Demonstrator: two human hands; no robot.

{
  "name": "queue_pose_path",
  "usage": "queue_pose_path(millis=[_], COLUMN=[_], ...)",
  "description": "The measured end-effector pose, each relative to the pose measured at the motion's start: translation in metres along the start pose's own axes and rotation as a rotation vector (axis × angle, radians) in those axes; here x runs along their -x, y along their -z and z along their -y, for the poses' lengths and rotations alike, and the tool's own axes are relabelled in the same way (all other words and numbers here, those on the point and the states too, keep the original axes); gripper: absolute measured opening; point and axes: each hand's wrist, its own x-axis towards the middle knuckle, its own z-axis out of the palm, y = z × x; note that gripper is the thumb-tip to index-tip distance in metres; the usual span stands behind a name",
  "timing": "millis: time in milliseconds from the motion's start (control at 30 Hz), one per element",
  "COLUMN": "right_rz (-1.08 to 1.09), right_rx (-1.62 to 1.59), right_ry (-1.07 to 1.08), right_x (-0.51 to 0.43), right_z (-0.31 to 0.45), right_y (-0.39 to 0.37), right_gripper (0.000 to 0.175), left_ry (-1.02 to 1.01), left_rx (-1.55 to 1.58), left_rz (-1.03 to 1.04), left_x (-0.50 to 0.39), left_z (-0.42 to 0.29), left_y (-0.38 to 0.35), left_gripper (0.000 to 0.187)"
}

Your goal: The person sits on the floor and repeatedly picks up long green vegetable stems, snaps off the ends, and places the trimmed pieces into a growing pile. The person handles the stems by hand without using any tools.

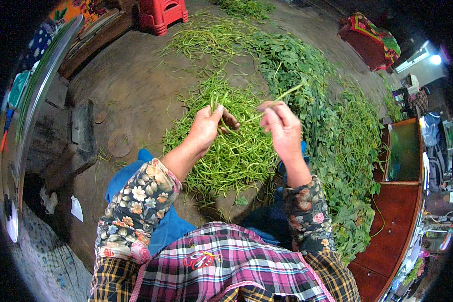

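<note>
A large heap of thin green stems [234,162] lies on the floor between my knees. Above it my left hand [212,120] grips a small bunch of green stems [230,130], some poking up past the thumb. To its right, my right hand [281,124] pinches a single pale green stem [292,90], which slants up to the right. A long bank of leafy green vines [336,151] lies on the floor to the right, and more loose stems [211,37] are spread beyond the heap.
Red plastic stools [162,15] stand at the far left. A reddish-brown wooden cabinet [394,215] borders the vines on the right. Another person [415,92] is at the far right. On the left lie a white scrap [76,208] and a round disc [120,142]; a cloth-covered item [373,41] stands upper right.
</note>
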Motion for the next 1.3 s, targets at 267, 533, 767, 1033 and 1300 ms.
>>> queue_pose_path(millis=[267,533,767,1033,1300], right_rz=[0.321,0.383,0.344,0.457,0.338], right_rx=[0.056,0.181,0.175,0.304,0.552], right_ry=[-0.161,-0.104,-0.106,-0.019,-0.126], right_x=[-0.007,0.008,0.010,0.013,0.003], right_z=[0.019,-0.002,-0.008,-0.015,-0.056], right_y=[-0.002,-0.040,-0.039,-0.039,-0.017], right_gripper=[0.016,0.014,0.015,0.021,0.025], left_ry=[-0.053,-0.049,-0.016,0.014,-0.164], left_rx=[0.236,0.305,0.304,0.059,-0.131], left_rz=[-0.012,0.081,0.128,0.057,-0.104], left_x=[0.000,0.004,0.008,0.007,-0.007], left_z=[-0.026,-0.028,-0.030,-0.024,-0.058], left_y=[0.013,0.000,0.002,0.003,0.037], left_gripper=[0.023,0.021,0.022,0.024,0.030])
